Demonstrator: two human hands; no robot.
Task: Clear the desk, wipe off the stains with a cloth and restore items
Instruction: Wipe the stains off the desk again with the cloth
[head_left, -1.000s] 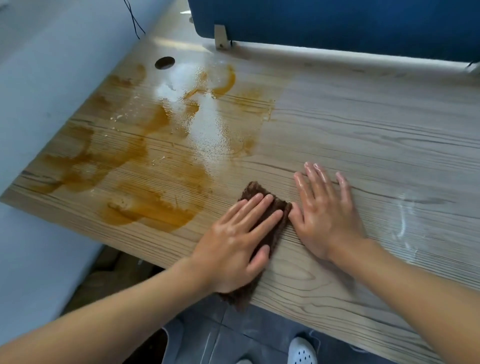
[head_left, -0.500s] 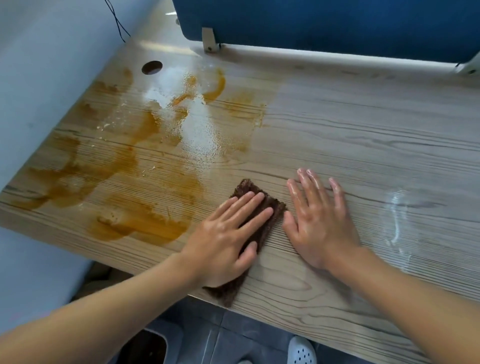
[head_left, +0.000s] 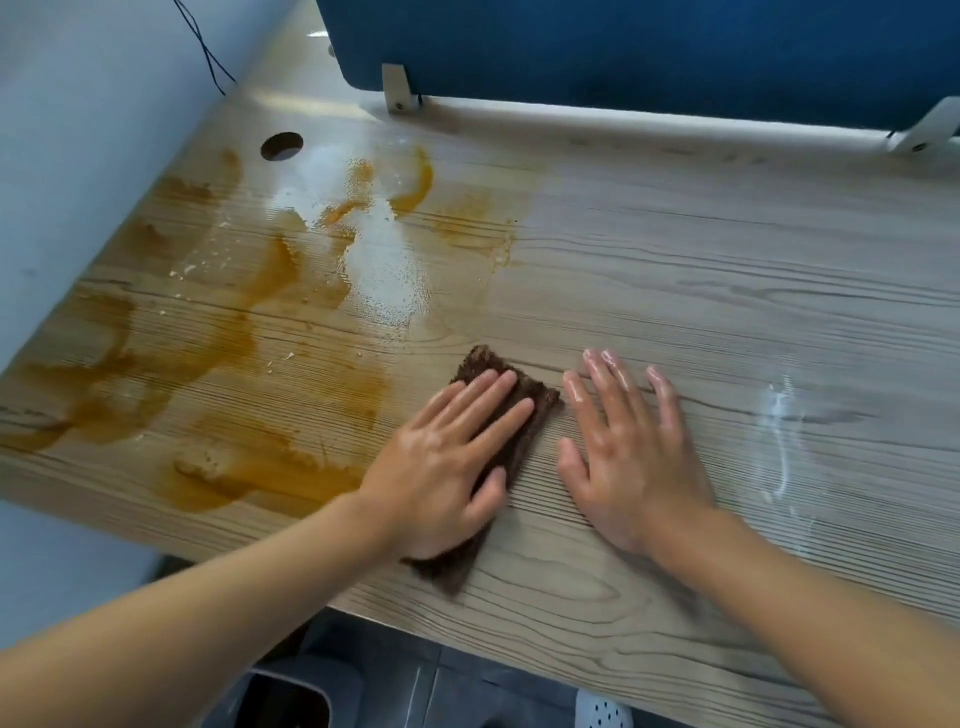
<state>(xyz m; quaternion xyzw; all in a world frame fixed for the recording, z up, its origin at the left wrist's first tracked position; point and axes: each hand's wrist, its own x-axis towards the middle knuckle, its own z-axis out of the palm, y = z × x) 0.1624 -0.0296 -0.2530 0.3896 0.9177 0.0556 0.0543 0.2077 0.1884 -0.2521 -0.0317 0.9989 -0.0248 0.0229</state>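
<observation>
Dark brown rectangular cloth (head_left: 488, 364) lies pressed under the straight, flat fingers (head_left: 470, 402) of the left hand (head_left: 441, 467), with orange liquid stains (head_left: 280, 475) just to its left.

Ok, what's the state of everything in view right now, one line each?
Left hand: flat, fingers straight, pressing on the cloth.
Right hand: flat on bare desk beside the cloth, holding nothing.
Cloth: brown, lying flat under the left hand.
Stains: orange-brown, smeared across the desk's left part, not yet wiped.
Desk: right part stain-free, with a wet streak.
</observation>
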